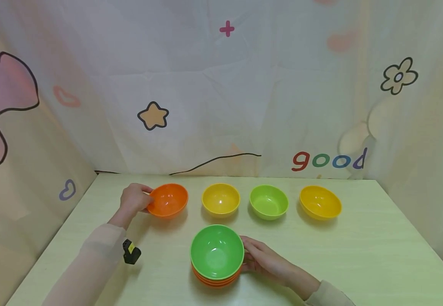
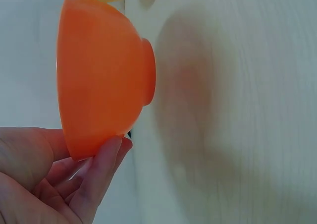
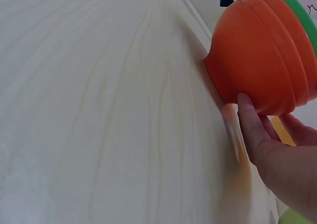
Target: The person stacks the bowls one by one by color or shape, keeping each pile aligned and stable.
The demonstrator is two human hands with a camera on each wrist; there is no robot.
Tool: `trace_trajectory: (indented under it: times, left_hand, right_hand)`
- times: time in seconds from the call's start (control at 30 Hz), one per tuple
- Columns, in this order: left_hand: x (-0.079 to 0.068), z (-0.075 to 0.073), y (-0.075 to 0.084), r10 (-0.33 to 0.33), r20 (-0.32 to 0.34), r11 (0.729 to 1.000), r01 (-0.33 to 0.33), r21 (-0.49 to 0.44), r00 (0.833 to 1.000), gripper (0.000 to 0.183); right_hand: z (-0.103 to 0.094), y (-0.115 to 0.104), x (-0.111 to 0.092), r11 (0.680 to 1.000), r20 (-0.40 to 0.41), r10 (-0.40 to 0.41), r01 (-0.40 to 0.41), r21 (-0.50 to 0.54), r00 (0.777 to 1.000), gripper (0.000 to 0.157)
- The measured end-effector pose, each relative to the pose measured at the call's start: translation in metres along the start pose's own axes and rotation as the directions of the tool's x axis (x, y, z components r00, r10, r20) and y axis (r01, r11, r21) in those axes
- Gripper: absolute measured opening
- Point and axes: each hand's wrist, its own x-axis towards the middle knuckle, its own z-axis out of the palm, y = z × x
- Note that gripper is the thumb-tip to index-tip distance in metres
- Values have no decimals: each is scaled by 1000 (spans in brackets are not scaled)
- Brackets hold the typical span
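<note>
An orange bowl (image 1: 169,203) is at the back left, pinched at its left rim by my left hand (image 1: 135,199). In the left wrist view, the bowl (image 2: 99,75) stands apart from the tabletop above its shadow, the thumb on one side and fingers on the other. Front and centre is a stack of bowls (image 1: 217,282), a green bowl (image 1: 217,253) on top and orange ones nested below. My right hand (image 1: 265,259) holds the stack at its right side. The right wrist view shows a fingertip against the lowest orange bowl (image 3: 247,55); part of the grip is hidden.
To the right of the orange bowl, a yellow bowl (image 1: 220,200), a light green bowl (image 1: 269,202) and a yellow-orange bowl (image 1: 320,203) stand in a row. A small black device (image 1: 131,251) sits by the left sleeve. A printed curtain (image 1: 191,85) backs the pale table (image 1: 374,255).
</note>
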Motion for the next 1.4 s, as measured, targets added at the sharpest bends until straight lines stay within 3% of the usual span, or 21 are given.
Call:
trace_trajectory:
  times: [0.6, 0.97, 1.4]
  left_hand:
    - [-27, -7, 25, 153, 60, 987, -156, 48, 986, 33]
    - [-43, -6, 45, 267, 91, 959, -274, 75, 959, 30]
    - [-60, -4, 65, 314, 119, 943, -324, 77, 942, 28]
  right_hand:
    - [-1, 1, 1, 1000, 8, -12, 12, -13, 1000, 64]
    - [-1, 1, 1, 1000, 1, -7, 7, -7, 1000, 62]
    - [0, 1, 1, 1000, 10, -18, 18, 2, 1000, 63]
